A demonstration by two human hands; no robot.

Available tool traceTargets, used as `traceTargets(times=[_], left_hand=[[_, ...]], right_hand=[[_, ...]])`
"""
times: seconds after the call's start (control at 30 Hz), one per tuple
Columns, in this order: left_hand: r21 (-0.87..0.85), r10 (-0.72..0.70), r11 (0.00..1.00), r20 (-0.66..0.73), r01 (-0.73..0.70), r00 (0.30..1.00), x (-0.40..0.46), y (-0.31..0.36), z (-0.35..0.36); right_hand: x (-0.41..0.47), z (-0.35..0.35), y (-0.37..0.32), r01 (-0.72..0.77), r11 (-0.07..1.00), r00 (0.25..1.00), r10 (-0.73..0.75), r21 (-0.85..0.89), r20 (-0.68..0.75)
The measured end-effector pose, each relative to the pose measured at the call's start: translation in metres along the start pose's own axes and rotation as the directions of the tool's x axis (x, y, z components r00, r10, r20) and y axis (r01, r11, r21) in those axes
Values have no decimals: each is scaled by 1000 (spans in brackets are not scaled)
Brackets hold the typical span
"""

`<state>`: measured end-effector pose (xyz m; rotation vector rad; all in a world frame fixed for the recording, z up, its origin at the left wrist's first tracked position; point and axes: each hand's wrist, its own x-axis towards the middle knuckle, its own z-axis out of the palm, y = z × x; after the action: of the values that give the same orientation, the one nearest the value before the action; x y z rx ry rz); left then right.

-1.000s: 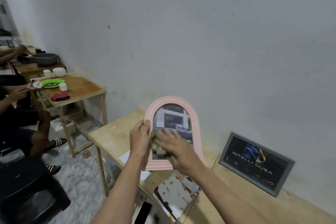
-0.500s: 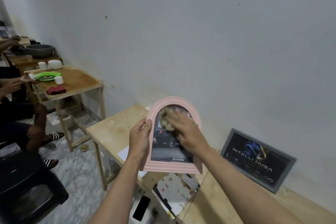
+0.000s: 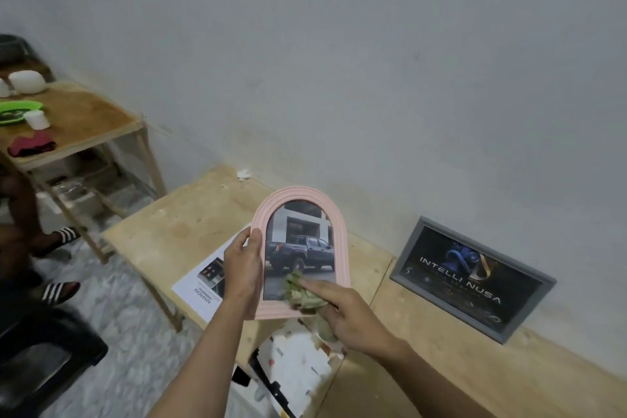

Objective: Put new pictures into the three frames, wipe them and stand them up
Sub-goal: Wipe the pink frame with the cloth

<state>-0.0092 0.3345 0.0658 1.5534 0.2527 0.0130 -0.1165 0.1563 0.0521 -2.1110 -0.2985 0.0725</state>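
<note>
A pink arched frame [image 3: 339, 224] with a picture of a dark pickup truck is held upright above the wooden table [image 3: 176, 224]. My left hand [image 3: 242, 268] grips its left edge. My right hand [image 3: 349, 312] presses a crumpled greenish cloth [image 3: 300, 292] against the lower part of the glass. A grey rectangular frame [image 3: 473, 276] with a dark logo picture leans against the wall to the right. A third frame with a patterned picture [image 3: 298, 370] lies at the table's front edge below my hands.
A printed sheet [image 3: 203, 285] lies on the table under my left hand. A second wooden table [image 3: 84, 119] at left carries a green plate, white cups and a red cloth. A person's sandalled feet [image 3: 57, 261] and a black stool [image 3: 44, 360] stand at left.
My right hand with the cloth has moved from the top of the glass down to its lower part. The frame has dropped a little and the view has tilted down.
</note>
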Motion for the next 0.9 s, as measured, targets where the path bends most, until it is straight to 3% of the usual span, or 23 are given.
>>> traceTargets(times=[0.13, 0.23, 0.3, 0.37, 0.53, 0.63, 0.8, 0.83, 0.9], left_hand=[[83, -54, 995, -12, 55, 998, 36, -23, 31], [144, -112, 983, -40, 117, 993, 62, -46, 46], [143, -131, 980, -72, 141, 989, 75, -57, 53], [114, -143, 982, -86, 153, 986, 82, -60, 61], [92, -163, 981, -109, 173, 981, 110, -73, 79], [93, -167, 980, -111, 177, 980, 119, -78, 87], [92, -197, 974, -93, 205, 976, 120, -82, 87], [92, -196, 975, -81, 203, 977, 116, -79, 86], [91, -187, 977, -56, 192, 981, 108, -74, 83]], right_hand=[[30, -58, 50, -172, 956, 929, 238, 237, -285], [64, -94, 109, -278, 909, 858, 380, 310, -345], [88, -106, 151, -339, 922, 843, 385, 185, -376], [112, -109, 193, -352, 935, 875, 312, -44, -370], [157, -85, 277, -418, 816, 908, 375, -399, -186], [151, -56, 303, -428, 714, 904, 353, -554, -243], [161, -66, 284, -484, 707, 873, 434, -516, -224], [161, -70, 275, -478, 745, 878, 423, -465, -224], [154, -73, 247, -511, 845, 849, 466, -160, -248]])
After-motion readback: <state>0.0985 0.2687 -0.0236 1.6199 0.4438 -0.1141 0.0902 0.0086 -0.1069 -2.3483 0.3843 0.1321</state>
